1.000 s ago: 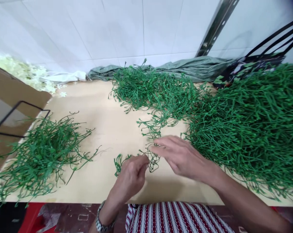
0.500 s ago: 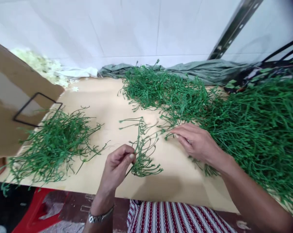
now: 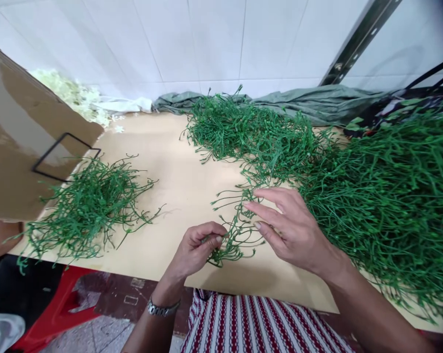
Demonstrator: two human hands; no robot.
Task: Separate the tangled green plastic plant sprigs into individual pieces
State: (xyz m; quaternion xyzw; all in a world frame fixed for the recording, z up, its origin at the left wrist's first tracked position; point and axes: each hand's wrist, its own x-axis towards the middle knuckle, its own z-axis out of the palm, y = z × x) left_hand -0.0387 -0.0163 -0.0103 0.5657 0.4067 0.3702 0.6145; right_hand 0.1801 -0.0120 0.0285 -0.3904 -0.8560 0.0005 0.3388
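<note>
Hands (left (image 3: 195, 247), right (image 3: 293, 228)) pinch wiry green sprig (image 3: 232, 230).

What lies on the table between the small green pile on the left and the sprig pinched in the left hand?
In the head view, only bare tabletop lies between the small pile and the sprig in the left hand, crossed by a few stray stems from the pile.

White tiled wall (image 3: 214, 39) behind tan tabletop (image 3: 170, 171); dark metal rail (image 3: 357, 41) leaning; red stool (image 3: 65, 304), perhaps, below.
</note>
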